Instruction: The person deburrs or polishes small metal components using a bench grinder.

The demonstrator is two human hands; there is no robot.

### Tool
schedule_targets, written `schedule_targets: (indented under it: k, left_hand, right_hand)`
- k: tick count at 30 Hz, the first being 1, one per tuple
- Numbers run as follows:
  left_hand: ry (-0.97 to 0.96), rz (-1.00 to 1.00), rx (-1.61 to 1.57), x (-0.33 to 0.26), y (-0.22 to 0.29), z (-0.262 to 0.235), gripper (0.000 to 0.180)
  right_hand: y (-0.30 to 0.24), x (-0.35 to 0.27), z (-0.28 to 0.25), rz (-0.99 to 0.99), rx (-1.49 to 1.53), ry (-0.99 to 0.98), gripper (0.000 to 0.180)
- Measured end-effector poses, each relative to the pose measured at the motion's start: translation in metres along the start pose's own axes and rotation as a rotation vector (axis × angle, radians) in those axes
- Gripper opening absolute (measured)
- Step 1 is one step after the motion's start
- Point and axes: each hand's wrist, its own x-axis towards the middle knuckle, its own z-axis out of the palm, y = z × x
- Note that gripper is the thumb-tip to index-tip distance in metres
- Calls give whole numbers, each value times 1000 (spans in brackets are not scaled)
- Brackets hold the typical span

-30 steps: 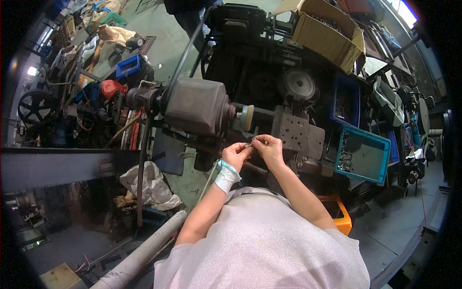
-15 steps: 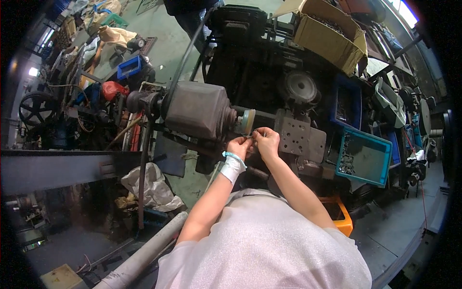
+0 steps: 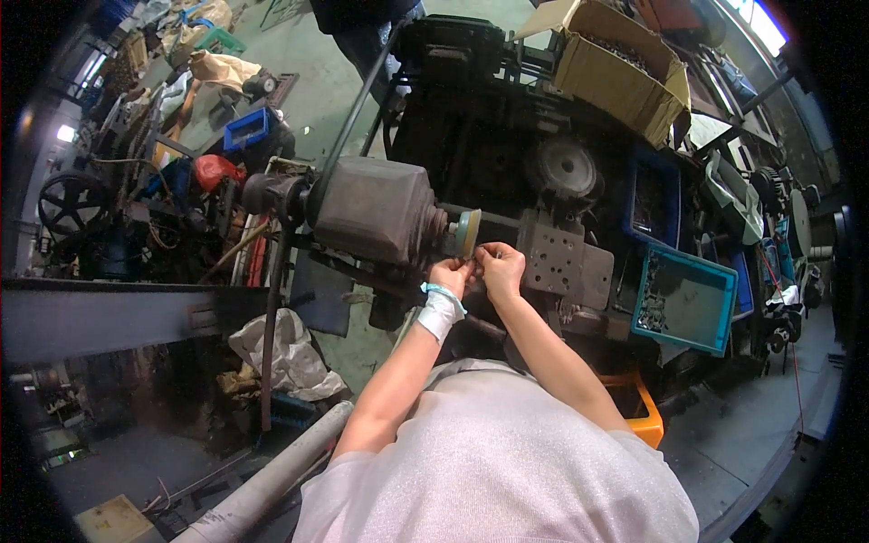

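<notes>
A pale green and tan wheel sits on the spindle of a dark motor housing. Just in front of its lower edge, my left hand is pinched closed, a white wrap and light blue band round that wrist. My right hand is closed in a pinch beside it, the fingertips of both hands nearly meeting. Between them is a small dark piece, mostly covered by the fingers and too small to name. Whether it touches the wheel I cannot tell.
Right of my hands is a drilled metal plate, then a teal bin with small metal parts. A cardboard box of small parts stands at the far right. Someone's legs show beyond the machine. An orange stool is beside me.
The view has shifted slightly. My hands keep nearly the same pinched pose by the wheel. The person beyond the machine has moved a little.
</notes>
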Motion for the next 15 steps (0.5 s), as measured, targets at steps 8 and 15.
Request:
schedule_targets:
  k: [8, 15]
  left_hand:
    - [-186, 36, -97, -24, 1, -17, 17]
    - [-418, -299, -479, -26, 2, -22, 14]
  right_hand:
    - [-16, -23, -22, 89, 303, -163, 8]
    - [-25, -33, -29, 193, 430, -275, 9]
